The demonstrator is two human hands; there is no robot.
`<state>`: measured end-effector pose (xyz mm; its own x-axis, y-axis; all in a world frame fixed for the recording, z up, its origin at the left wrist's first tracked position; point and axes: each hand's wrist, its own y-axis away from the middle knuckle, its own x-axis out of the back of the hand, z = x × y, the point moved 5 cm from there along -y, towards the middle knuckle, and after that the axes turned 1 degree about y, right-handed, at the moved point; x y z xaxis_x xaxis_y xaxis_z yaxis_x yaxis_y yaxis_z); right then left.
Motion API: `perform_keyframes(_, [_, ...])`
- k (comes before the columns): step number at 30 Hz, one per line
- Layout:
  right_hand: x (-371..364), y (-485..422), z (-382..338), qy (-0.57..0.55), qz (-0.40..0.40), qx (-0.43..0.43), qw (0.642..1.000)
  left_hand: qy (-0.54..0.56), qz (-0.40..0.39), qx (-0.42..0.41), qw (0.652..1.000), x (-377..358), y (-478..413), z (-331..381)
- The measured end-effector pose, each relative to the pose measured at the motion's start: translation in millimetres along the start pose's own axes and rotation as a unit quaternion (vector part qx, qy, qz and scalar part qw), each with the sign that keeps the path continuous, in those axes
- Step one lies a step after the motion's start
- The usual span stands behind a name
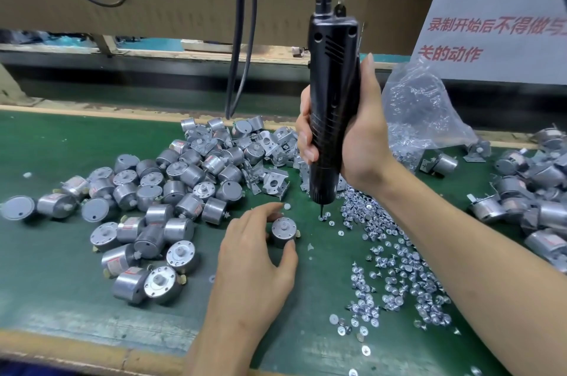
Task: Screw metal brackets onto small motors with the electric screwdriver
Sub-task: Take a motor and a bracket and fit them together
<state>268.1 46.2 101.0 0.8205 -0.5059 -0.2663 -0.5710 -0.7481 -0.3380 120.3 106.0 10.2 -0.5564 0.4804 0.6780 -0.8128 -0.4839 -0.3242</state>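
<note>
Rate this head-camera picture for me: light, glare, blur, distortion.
Head view: light is even and soft, shadows faint on the green mat; glints speckle the screws and the plastic bag; the electric screwdriver and the motor in the left hand read sharp, the lower left corner smears; wide-angle bend tilts the sign at the right.

You see a bright, evenly lit view under soft light from above. Shadows on the green mat (61,253) are faint and short. Small glints sparkle on the scattered screws (399,268) and on the crinkled plastic bag (429,105). The wide lens bows straight edges near the borders. The centre is sharp; the far background and corners look soft.
</note>
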Motion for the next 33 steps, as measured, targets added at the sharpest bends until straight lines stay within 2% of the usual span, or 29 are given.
perform_keyframes(13, [2.8, 0.7, 2.1, 0.011, 0.012, -0.010, 1.000, 0.008, 0.007, -0.009, 1.000, -1.2, 0.1, -0.5])
perform_keyframes(19, [2.1, 1.5, 0.1, 0.008, 0.016, -0.009, 1.000, 0.017, 0.035, -0.022, 0.999, 2.5, -1.9, 2.6])
perform_keyframes(22, [1.5, 0.8, -6.5, 0.000, 0.016, 0.001, 1.000, -0.030, 0.061, -0.042, 0.997, 12.3, -13.6, 1.6])
perform_keyframes(25, [-0.5, 0.1, -15.9, -0.013, 0.008, 0.012, 1.000, -0.123, 0.067, -0.087, 0.986, 19.9, -34.3, 2.6])
perform_keyframes(30, [-4.8, 2.4, -22.9, -0.009, 0.009, 0.022, 1.000, -0.275, -0.027, -0.120, 0.954, 8.7, -73.1, 8.2])
perform_keyframes(33, [-6.9, 3.6, -23.7, -0.007, 0.011, 0.022, 1.000, -0.320, -0.100, -0.125, 0.934, -5.8, -93.2, 0.5])
